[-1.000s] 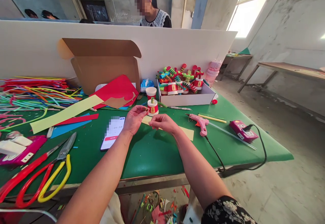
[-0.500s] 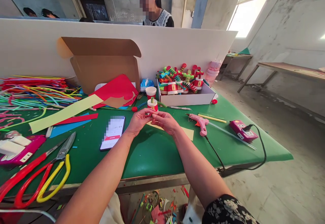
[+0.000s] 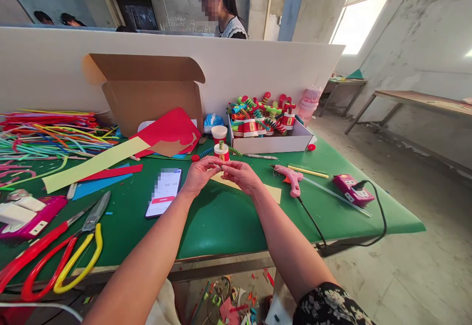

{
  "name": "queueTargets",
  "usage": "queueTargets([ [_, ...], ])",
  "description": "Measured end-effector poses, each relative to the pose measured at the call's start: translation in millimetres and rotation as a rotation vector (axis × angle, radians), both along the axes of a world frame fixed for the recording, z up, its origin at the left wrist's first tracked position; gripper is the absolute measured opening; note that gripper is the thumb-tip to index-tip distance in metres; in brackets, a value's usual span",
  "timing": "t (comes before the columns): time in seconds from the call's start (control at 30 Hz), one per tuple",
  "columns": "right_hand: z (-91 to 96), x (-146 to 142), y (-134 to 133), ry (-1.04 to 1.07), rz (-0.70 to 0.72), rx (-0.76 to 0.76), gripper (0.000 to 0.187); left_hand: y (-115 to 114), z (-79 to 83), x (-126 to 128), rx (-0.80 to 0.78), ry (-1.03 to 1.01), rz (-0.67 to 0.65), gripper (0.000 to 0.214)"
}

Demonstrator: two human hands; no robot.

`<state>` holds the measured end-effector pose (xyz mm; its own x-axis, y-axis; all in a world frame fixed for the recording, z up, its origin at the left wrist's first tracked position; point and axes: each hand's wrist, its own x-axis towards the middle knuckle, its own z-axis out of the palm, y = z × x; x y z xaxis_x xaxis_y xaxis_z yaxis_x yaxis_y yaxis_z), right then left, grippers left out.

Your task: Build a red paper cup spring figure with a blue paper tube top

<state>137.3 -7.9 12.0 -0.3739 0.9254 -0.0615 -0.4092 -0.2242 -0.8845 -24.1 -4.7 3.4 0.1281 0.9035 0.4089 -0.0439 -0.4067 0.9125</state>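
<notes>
Over the green table [image 3: 221,231], my left hand [image 3: 201,175] and my right hand [image 3: 239,175] meet, fingertips pinched together. Whatever sits between them is hidden or too small to make out. Just beyond the fingers stands an upside-down red and white paper cup [image 3: 221,151], a green coil on its top and a coiled paper arm to each side. Behind it is an upright paper cup [image 3: 219,133]. Under and beside my right hand lies a pale yellow paper strip [image 3: 272,194].
A pink glue gun [image 3: 290,179] and a purple power block [image 3: 353,190] lie right. A white box [image 3: 273,143] holds several cup figures. Left are a phone [image 3: 164,193], scissors [image 3: 94,217], paper sheets [image 3: 169,128] and pipe cleaners [image 3: 55,133]. A person [image 3: 221,5] is behind the partition.
My hands stay together in nearly the same place, the fingers shifting slightly. Behind the partition, the person's head and body have shifted a little.
</notes>
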Motion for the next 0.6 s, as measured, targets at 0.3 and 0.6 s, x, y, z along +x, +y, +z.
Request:
queueTargets([
  [0.3,-7.2,0,6,-0.105,-0.112,0.105,0.035,1,-3.2,1,-0.065,-0.009,0.017,0.028],
  [0.6,-9.5,-6,5,-0.658,-0.433,0.462,0.016,5,-10.0,0,-0.068,0.103,0.201,0.026],
])
